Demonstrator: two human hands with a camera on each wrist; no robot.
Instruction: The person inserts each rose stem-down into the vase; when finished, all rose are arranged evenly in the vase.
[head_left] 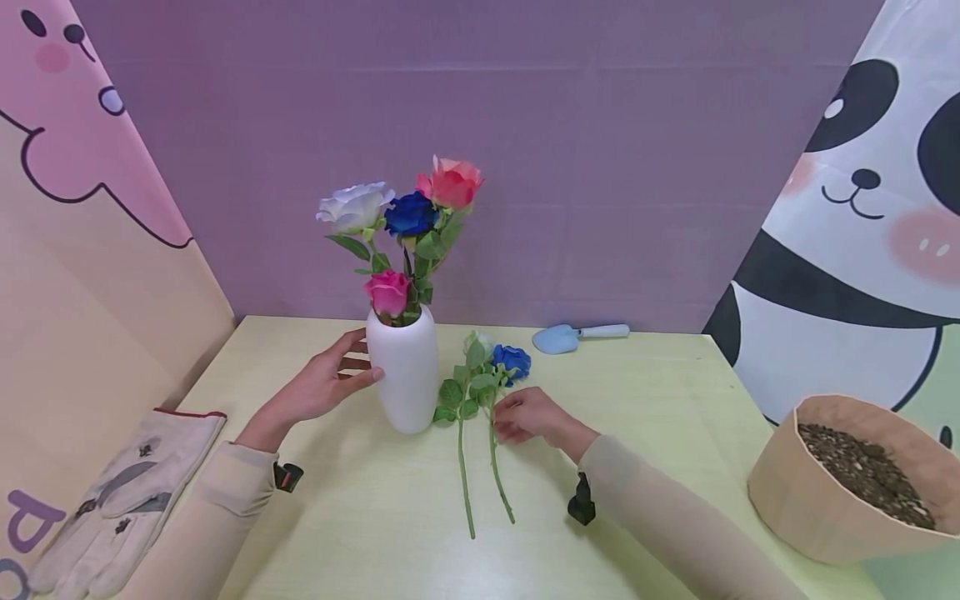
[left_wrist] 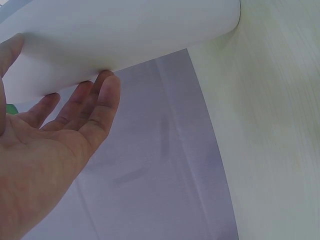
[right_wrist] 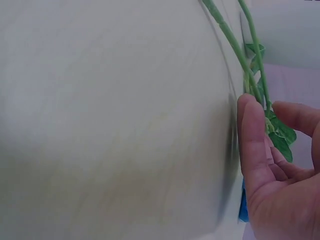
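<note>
Head view: left hand (head_left: 322, 383), fingers spread, touches the smooth white rounded vase (head_left: 407, 375); right hand (head_left: 528, 417), thumb and fingers parted, meets the leafy blue rose (head_left: 512, 362) lying on the bench (head_left: 652, 433) (best pinched gently, mid-stem, with the vase steadied).
</note>
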